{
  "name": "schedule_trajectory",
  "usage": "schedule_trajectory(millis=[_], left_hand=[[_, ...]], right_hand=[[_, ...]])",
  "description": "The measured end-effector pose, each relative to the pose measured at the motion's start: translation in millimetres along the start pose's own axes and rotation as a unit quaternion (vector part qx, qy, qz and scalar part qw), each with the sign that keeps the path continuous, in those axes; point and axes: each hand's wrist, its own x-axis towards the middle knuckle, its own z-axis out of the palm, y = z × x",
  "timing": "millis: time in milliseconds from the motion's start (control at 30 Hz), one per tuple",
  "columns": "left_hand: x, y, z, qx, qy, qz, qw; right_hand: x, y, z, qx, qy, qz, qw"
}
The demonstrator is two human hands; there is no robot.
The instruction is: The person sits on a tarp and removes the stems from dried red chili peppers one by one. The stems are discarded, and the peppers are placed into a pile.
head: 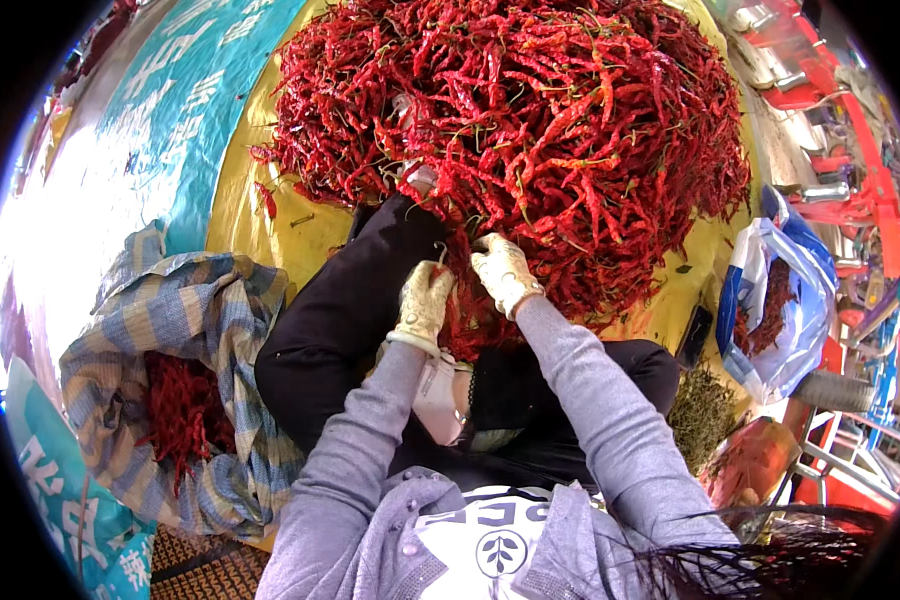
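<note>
A large heap of long, wrinkled red chili peppers (pixel 540 112) lies before me, many with pale stems. My left hand (pixel 423 304), in a cream patterned work glove, is closed on a red chili (pixel 436 270) whose curved stem pokes up past the fingers. Just right of it, my gloved right hand (pixel 504 274) is at the heap's near edge with its fingers bent. Its fingertips are turned away, so whether it grips a pepper is hidden. More chilies (pixel 465 330) lie below and between the hands, by my folded legs.
A blue-and-beige checked woven sack (pixel 255 435) with red chilies (pixel 187 420) stands open at left. The heap rests on a yellow sheet (pixel 247 202). At right are a blue-white bag (pixel 735 300), a dark phone-like object (pixel 694 336), a stem pile (pixel 701 412) and red metal frames (pixel 877 187).
</note>
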Motion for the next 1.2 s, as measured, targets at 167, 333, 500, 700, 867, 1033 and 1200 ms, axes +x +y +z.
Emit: schedule_trajectory(millis=[167, 333, 500, 700, 867, 1033, 1200], left_hand=[[24, 15, 15, 0.014, -0.029, -0.058, 0.998], [-12, 43, 1, -0.22, -0.129, -0.033, 0.966], [-62, 75, -15, -0.441, -0.188, -0.11, 0.87], [-90, 72, -19, -0.29, -0.194, -0.034, 0.937], [-109, 107, -26, -0.146, -0.176, 0.048, 0.972], [-111, 94, -28, -0.127, -0.207, 0.04, 0.969], [-110, 82, -24, -0.124, -0.228, 0.053, 0.964]], right_hand=[[8, 6, 1, -0.105, -0.088, -0.019, 0.99], [-61, -9, -17, 0.035, -0.002, -0.117, 0.992], [-129, -1, -25, 0.135, 0.008, -0.173, 0.976], [-159, -32, -59, 0.123, 0.033, -0.19, 0.973], [-152, -26, -65, 0.025, 0.023, -0.221, 0.975], [-160, -19, -61, 0.143, -0.013, -0.159, 0.977], [-166, -3, -49, 0.177, 0.017, -0.146, 0.973]])
